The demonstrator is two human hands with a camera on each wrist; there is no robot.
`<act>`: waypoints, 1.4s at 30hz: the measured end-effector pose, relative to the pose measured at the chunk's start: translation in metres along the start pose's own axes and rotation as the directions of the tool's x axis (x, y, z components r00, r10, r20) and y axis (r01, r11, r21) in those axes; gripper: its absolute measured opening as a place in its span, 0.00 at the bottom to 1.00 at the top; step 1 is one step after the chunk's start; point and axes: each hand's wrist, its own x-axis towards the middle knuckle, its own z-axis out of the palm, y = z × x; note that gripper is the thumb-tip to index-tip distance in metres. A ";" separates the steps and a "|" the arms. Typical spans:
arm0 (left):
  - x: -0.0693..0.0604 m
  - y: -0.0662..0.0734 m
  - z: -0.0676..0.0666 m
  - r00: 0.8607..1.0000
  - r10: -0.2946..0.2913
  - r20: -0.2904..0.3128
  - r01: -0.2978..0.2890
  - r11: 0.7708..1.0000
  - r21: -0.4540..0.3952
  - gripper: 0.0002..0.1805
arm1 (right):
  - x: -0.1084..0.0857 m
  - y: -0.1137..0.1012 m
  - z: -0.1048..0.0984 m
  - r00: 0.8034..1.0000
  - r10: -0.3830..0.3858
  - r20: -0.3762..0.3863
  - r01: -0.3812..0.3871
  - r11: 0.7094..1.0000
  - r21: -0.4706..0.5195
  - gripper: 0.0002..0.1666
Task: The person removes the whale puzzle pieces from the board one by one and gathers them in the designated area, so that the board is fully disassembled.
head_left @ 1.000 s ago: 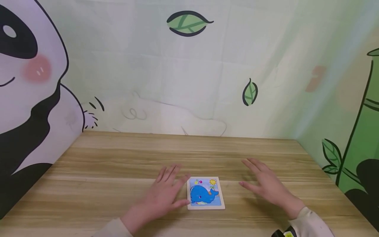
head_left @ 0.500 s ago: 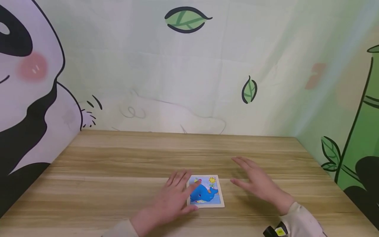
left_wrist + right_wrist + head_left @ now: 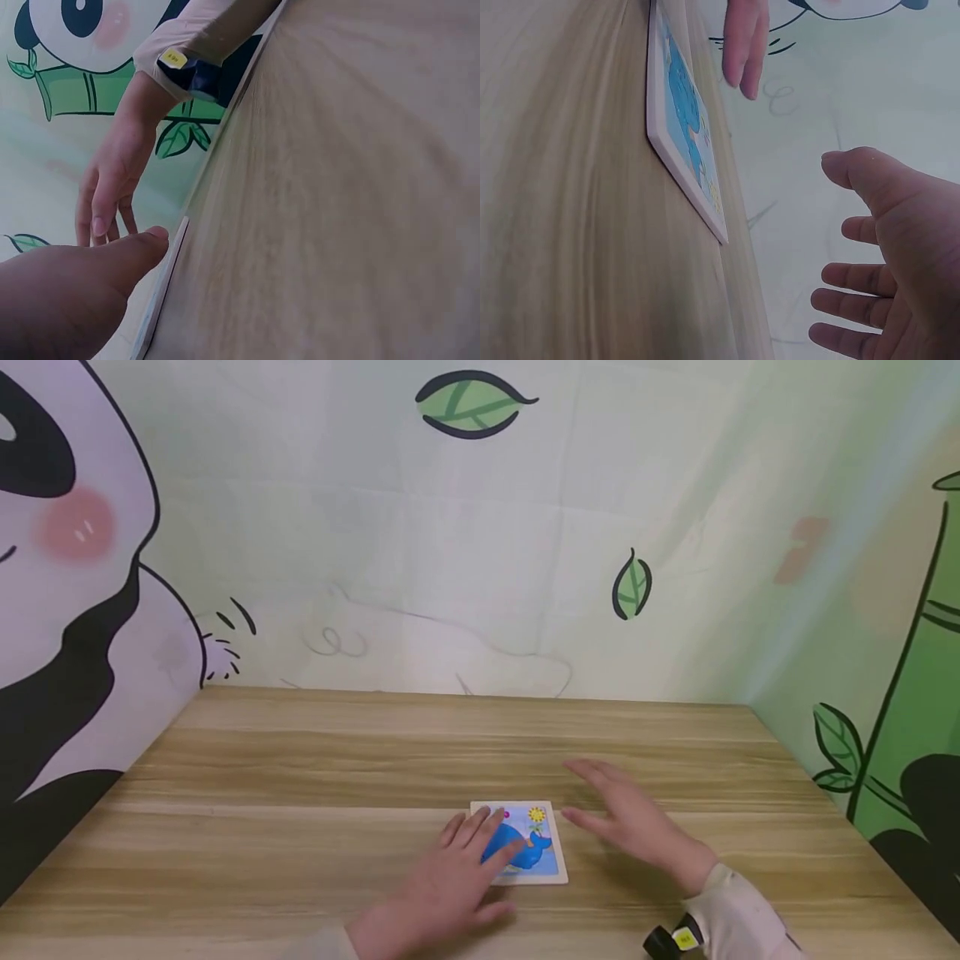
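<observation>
A square card-like board (image 3: pixel 540 862) with a blue whale picture and a pale border lies flat on the wooden table. Over its left part is my left hand (image 3: pixel 453 881), fingers spread and nearly straight, hiding some of the whale; whether it touches the board is unclear. To the right of the board my right hand (image 3: pixel 637 822) hovers with straight fingers, holding nothing. In the right wrist view the board (image 3: pixel 682 120) shows its thick edge, apart from the right hand (image 3: pixel 900 247). The left wrist view shows the left thumb (image 3: pixel 127 255) beside the board's edge (image 3: pixel 161 292).
The wooden table (image 3: pixel 300 752) meets a printed backdrop (image 3: pixel 375 527) at its far edge. A panda figure is printed on the left, with green leaves and bamboo on the right. A black device with a yellow label (image 3: pixel 684 937) is on the right wrist.
My left hand has moved right, from beside the board to over its left part. My right hand has moved left, closer to the board. The board appears to lie in the same place.
</observation>
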 end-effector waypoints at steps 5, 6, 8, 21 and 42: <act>-0.002 0.004 0.004 0.999 0.005 0.041 -0.004 0.999 -0.033 0.38 | 0.006 -0.006 0.005 1.000 -0.026 -0.006 0.026 0.999 0.021 0.37; -0.002 0.004 0.005 0.999 0.003 0.053 0.000 0.999 -0.050 0.38 | 0.007 -0.006 0.006 1.000 -0.027 -0.004 0.027 0.999 0.028 0.37; -0.002 0.005 0.006 0.997 0.000 0.072 0.005 0.997 -0.077 0.38 | 0.010 -0.008 0.008 1.000 -0.027 0.004 0.027 0.999 0.038 0.36; -0.006 0.009 0.016 0.999 0.038 0.009 -0.038 0.999 -0.035 0.36 | 0.024 -0.021 0.023 0.998 -0.025 0.051 0.021 0.997 0.075 0.35; -0.003 0.007 0.021 0.998 0.037 0.055 -0.030 0.993 -0.118 0.36 | 0.031 -0.036 0.036 0.993 -0.034 0.116 0.025 0.997 0.080 0.27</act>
